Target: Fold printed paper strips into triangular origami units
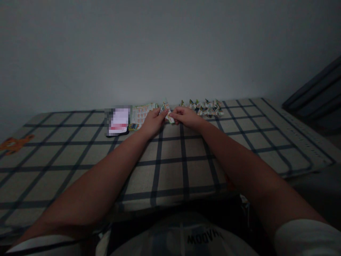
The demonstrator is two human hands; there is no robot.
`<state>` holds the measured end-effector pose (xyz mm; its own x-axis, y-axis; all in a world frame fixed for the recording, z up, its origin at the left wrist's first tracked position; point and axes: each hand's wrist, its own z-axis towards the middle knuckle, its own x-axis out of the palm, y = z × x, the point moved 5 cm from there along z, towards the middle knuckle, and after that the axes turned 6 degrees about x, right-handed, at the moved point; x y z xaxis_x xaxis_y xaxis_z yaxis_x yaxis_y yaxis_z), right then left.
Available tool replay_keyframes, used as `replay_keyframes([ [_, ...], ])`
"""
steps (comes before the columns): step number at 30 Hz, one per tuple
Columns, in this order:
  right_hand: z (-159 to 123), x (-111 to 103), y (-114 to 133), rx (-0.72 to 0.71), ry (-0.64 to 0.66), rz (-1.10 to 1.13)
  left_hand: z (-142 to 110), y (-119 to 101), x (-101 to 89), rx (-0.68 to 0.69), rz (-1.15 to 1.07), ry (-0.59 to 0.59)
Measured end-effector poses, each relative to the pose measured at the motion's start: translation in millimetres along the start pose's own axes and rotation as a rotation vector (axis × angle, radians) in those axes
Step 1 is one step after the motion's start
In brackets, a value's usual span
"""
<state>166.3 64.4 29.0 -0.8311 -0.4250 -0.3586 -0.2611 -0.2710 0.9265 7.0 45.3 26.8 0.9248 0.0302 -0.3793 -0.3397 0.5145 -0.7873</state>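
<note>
Between my two hands is a folded strip of printed paper (167,108), white with green and orange print. My left hand (154,121) is closed on its left side, thumb on top. The fingers of my right hand (185,116) are curled and pinch its right, lower edge. Just left of my left hand lie printed leaflets (141,114), flat on the checked cloth. To the right of my right hand sit several small folded paper pieces (209,108), grouped in rows. The finer folds of the held paper are too small to make out.
A phone (118,121) with a lit, blurred screen lies left of the leaflets. The checked tablecloth (170,160) covers the table up to the grey wall (170,49). An orange shape (16,144) is at the far left, and a dark curtain (317,89) hangs at right.
</note>
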Motion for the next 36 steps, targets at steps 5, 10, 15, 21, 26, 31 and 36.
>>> replay_keyframes([
  [5, 0, 0, 1, -0.034, -0.049, -0.093, -1, 3, -0.2, -0.042, 0.032, -0.010],
  [10, 1, -2, 0, -0.052, -0.082, -0.086, 0, 4, -0.4, -0.039, -0.037, -0.035],
  [15, -2, -1, 2, -0.054, 0.007, -0.045, 2, 8, -2.2, -0.095, -0.164, -0.107],
  [21, -3, -3, 5, -0.063, -0.006, -0.149, 1, 9, -0.1, -0.144, -0.190, -0.105],
  [26, -1, -3, 11, -0.129, -0.112, -0.289, 0, 8, -5.6, -0.114, -0.022, -0.171],
  [31, -3, 2, 10, -0.144, -0.054, -0.304, 1, 8, -7.3, -0.054, 0.041, -0.192],
  [36, -2, 3, 4, -0.116, -0.013, -0.312, 3, 8, -6.2, -0.042, 0.049, -0.175],
])
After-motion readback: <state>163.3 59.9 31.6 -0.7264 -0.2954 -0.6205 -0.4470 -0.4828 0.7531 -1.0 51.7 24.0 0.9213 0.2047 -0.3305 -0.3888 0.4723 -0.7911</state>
